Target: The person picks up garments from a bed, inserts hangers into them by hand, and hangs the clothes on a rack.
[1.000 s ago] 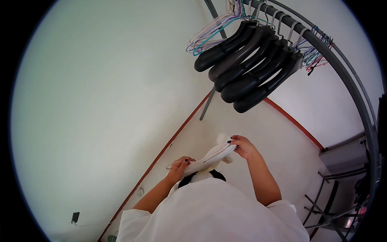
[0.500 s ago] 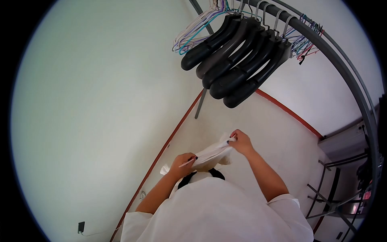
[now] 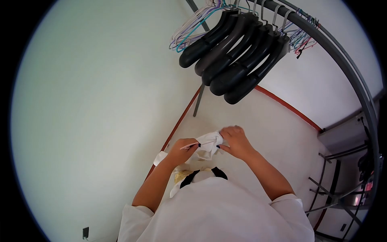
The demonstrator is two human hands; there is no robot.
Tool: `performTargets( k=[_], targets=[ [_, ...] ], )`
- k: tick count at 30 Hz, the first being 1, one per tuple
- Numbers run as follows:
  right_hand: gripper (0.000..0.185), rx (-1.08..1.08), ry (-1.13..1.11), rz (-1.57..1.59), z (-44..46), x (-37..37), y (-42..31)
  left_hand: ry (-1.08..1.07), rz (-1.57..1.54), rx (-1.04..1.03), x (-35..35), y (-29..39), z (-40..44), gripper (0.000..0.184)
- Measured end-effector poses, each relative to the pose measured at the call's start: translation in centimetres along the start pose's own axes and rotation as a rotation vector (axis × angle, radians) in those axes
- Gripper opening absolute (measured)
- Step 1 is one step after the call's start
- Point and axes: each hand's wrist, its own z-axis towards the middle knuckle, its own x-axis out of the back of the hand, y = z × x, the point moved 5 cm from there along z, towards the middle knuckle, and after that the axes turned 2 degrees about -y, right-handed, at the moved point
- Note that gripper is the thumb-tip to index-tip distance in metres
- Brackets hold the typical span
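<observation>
A white cloth garment hangs bunched between my two hands, in front of my body. My left hand is closed, with its thumb pressed on a thin pale pink hanger, of which only a straight length shows; the rest is hidden by the hand and cloth. Past the left wrist, a loose white end of the cloth sticks out. My right hand is closed on the garment's right end, thumb below and curled fingers above, slightly blurred. A yellowish patch of fabric shows beneath the left forearm.
Overhead, several thick black hangers hang from a grey metal rail. Thin coloured hangers are bunched behind them, with more to the right. A green-white wall stands at left. Metal stand legs are at lower right.
Both hands have moved slightly up and left. The garment, stretched between them before, is now bunched, and my right hand has turned over its end. Yellowish fabric has come into view.
</observation>
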Motion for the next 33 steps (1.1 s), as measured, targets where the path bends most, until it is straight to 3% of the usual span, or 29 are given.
performTargets(
  k=[2, 4, 6, 10, 12, 14, 18, 21, 24, 26, 27, 28, 29, 30, 32, 33],
  targets=[
    [0.035, -0.159, -0.281, 0.207, -1.5, -3.3, 1.4, -0.059, 0.038, -0.019, -0.2, 0.5, 0.9, 0.01],
    [0.041, -0.223, -0.323, 0.217, -2.3, -4.0, 2.2, -0.123, 0.078, -0.038, -0.4, 1.0, 1.6, 0.01],
    [0.033, -0.277, -0.363, 0.248, -3.4, -4.4, 2.3, -0.165, 0.025, -0.023, -0.3, 1.1, 2.2, 0.011],
    [0.031, -0.419, -0.23, 0.193, -5.5, -2.6, 3.1, -0.317, 0.034, -0.087, 0.7, 0.7, 3.3, 0.01],
    [0.03, -0.539, -0.026, 0.165, -7.0, -0.9, 3.8, -0.365, 0.156, -0.163, 1.5, -0.3, 3.9, 0.011],
    [0.034, -0.649, -0.007, 0.121, -7.9, 0.7, 2.9, -0.407, 0.09, -0.174, 2.2, -1.2, 3.9, 0.013],
    [0.035, -0.815, 0.062, 0.157, -10.3, 2.8, 1.1, -0.376, 0.026, -0.292, 3.2, -3.0, 4.3, 0.021],
    [0.034, -0.842, 0.049, 0.079, -11.4, 3.2, -1.0, -0.087, -0.134, -0.267, 4.2, -5.1, 5.2, 0.022],
    [0.029, -0.881, 0.049, 0.005, -12.9, 2.4, -4.1, -0.016, -0.282, -0.218, 2.5, -5.8, 5.1, 0.015],
    [0.025, -0.916, 0.078, -0.045, -13.2, 2.7, -5.9, -0.073, -0.284, -0.293, 1.4, -4.5, 4.7, 0.011],
    [0.021, -0.956, 0.136, -0.104, -13.1, 3.7, -7.3, -0.239, -0.264, -0.257, 0.6, -3.2, 4.4, 0.012],
    [0.017, -0.994, 0.192, -0.164, -13.1, 4.5, -8.4, -0.405, -0.239, -0.221, -0.1, -2.6, 4.0, 0.013],
    [0.017, -1.019, 0.2, -0.177, -13.3, 4.6, -9.3, -0.504, -0.264, -0.253, -0.8, -3.0, 3.9, 0.028],
    [0.017, -1.052, 0.225, -0.197, -13.6, 4.7, -10.1, -0.532, -0.269, -0.264, -1.0, -2.3, 3.7, 0.028],
    [0.017, -1.112, 0.262, -0.234, -14.3, 4.6, -11.6, -0.375, 0.01, -0.544, -0.4, 0.8, 3.4, 0.048],
    [0.017, -1.141, 0.266, -0.246, -14.6, 4.5, -12.0, -0.41, 0.063, -0.624, -0.6, 1.4, 3.4, 0.062]
  ],
)
